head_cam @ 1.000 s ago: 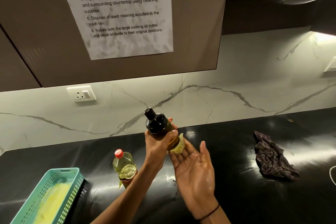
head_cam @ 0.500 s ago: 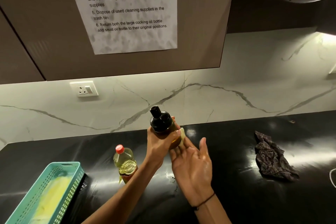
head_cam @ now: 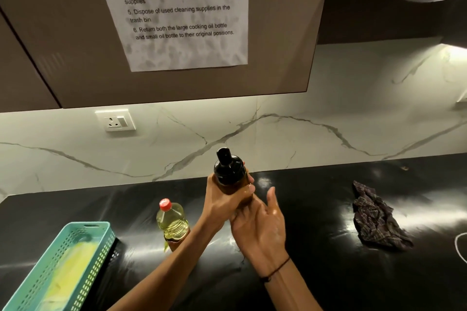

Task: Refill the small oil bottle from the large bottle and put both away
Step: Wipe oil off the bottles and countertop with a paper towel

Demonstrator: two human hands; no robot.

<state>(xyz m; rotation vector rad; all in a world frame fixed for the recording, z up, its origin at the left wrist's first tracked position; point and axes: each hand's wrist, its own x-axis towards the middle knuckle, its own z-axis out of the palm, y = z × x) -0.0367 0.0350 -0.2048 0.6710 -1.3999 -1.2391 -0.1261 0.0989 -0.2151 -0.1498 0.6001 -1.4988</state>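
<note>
Glossy round-shouldered small oil bottle [head_cam: 229, 171] (black cap)

**A:** What lies on the desk [head_cam: 316, 209]?

**B:** It is black and glossy. A crumpled dark checked cloth [head_cam: 376, 219] lies at its right. A teal slotted basket [head_cam: 83, 267] sits at the front left, with something yellow inside.

**A:** And behind?

**B:** A white marble wall [head_cam: 328, 121] with grey veins carries a white socket [head_cam: 115, 120] at the left. Above hangs a brown cabinet [head_cam: 63, 33] with a printed instruction sheet [head_cam: 177, 12] stuck to its door.
</note>
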